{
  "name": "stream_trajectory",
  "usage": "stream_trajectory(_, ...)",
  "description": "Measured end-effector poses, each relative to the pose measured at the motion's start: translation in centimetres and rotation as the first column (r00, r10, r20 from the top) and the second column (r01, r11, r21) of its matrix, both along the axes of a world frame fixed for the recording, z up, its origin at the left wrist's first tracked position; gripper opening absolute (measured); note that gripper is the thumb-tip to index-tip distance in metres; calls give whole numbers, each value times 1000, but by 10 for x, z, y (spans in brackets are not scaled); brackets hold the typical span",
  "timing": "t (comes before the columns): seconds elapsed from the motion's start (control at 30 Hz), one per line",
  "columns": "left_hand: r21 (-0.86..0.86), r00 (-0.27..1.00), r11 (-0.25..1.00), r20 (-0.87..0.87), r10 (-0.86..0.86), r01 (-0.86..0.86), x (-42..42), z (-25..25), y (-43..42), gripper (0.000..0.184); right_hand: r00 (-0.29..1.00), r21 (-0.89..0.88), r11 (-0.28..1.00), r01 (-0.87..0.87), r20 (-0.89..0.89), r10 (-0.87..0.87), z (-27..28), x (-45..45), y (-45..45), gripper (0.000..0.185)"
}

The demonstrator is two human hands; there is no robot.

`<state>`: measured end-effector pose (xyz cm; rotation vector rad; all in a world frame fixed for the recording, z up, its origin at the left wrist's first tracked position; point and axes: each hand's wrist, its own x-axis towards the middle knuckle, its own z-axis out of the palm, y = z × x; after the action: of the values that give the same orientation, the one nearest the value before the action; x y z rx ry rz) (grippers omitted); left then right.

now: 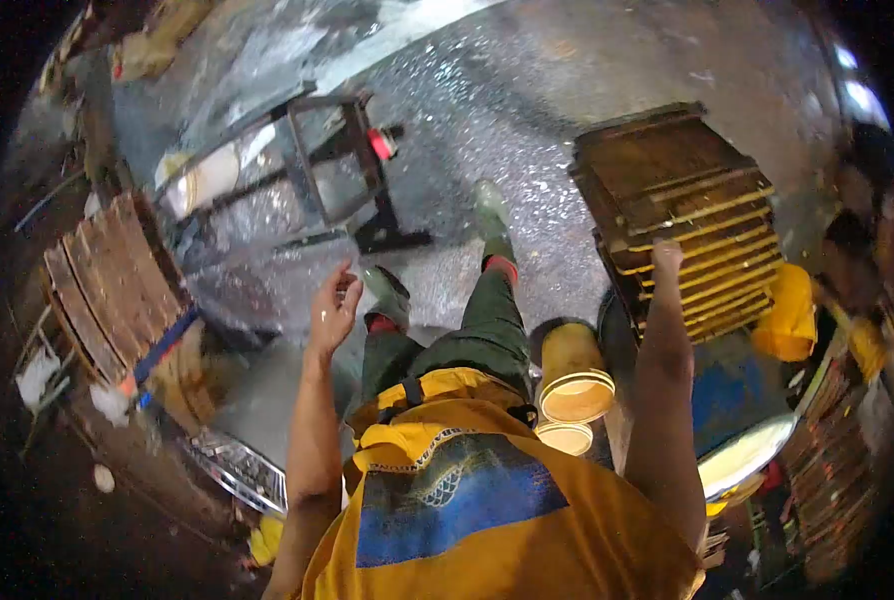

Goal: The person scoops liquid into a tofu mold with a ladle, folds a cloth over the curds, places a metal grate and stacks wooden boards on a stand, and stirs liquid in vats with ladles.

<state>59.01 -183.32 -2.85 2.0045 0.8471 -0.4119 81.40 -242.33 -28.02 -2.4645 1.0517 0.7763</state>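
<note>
My left hand [335, 308] is raised in front of me with its fingers loosely bent and apart, holding nothing that I can see. It is nearest to the black metal frame [312, 165] on the wet floor. My right hand [667, 256] looks closed like a fist at the near edge of a tall stack of wooden trays [667, 165]. Its fingers are mostly hidden, so I cannot make out whether it grips a tray or only hovers over the stack. Yellow edges show between the stacked layers.
Yellow buckets [573, 375] stand beside my right leg. A large blue drum [732, 400] is at my right, near a yellow container [787, 315]. More wooden boards [122, 285] are stacked at the left. A grey surface [257, 400] lies near my left arm. The floor [447, 110] is wet.
</note>
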Motion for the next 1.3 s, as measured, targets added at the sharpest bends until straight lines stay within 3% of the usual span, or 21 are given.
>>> stream_trajectory(0.1,25,992,996,-95,82,-80,-11,-9,-1,38,978,-131,985,110,-164,-131,32,52,44,31)
stream_trajectory(0.27,45,935,997,-346,82,-70,-56,-15,-10,41,966,62,967,246,-103,-239,-2,77,17,30)
stream_trajectory(0.3,66,935,997,-355,-12,37,-70,-19,-9,41,957,96,955,282,-100,-273,-5,80,14,30)
stream_trajectory(0.4,41,880,994,-461,113,-106,-80,-12,-17,42,931,175,915,365,-96,-353,-16,88,11,34)
stream_trajectory(0.5,52,904,995,-417,96,-82,-97,-14,-11,43,915,228,886,403,-83,-395,-29,96,15,39)
stream_trajectory(0.73,115,909,962,-317,270,-246,-116,-11,11,41,892,340,840,423,9,-452,-32,117,35,55)
stream_trajectory(0.77,127,916,960,-289,278,-251,-120,-11,14,41,877,432,794,429,11,-480,-34,123,39,46)
stream_trajectory(0.87,139,934,962,-243,264,-236,-128,-4,21,40,962,604,791,97,146,-230,-26,143,40,37)
stream_trajectory(0.9,143,942,965,-225,249,-221,-130,-3,25,40,932,551,795,252,84,-353,37,141,97,30)
stream_trajectory(1.0,173,961,967,-174,214,-184,-134,-5,28,40,963,639,756,140,90,-255,109,130,121,27)
stream_trajectory(1.07,59,935,949,-163,315,-309,-115,2,28,41,967,763,624,171,-10,-253,198,93,162,26)
stream_trajectory(1.13,-6,921,927,-118,372,-375,-100,0,31,43,989,815,569,110,-32,-144,276,54,195,29)
stream_trajectory(1.2,-13,918,918,-27,395,-395,-98,-20,40,47,982,769,639,-4,123,-143,382,-1,261,34)
stream_trajectory(1.27,-126,864,856,-109,491,-502,-113,-79,53,50,973,686,699,-204,218,69,420,-18,234,50)
stream_trajectory(1.3,-361,733,638,-304,609,-680,-110,-73,62,50,956,693,659,-291,184,228,452,-23,242,52)
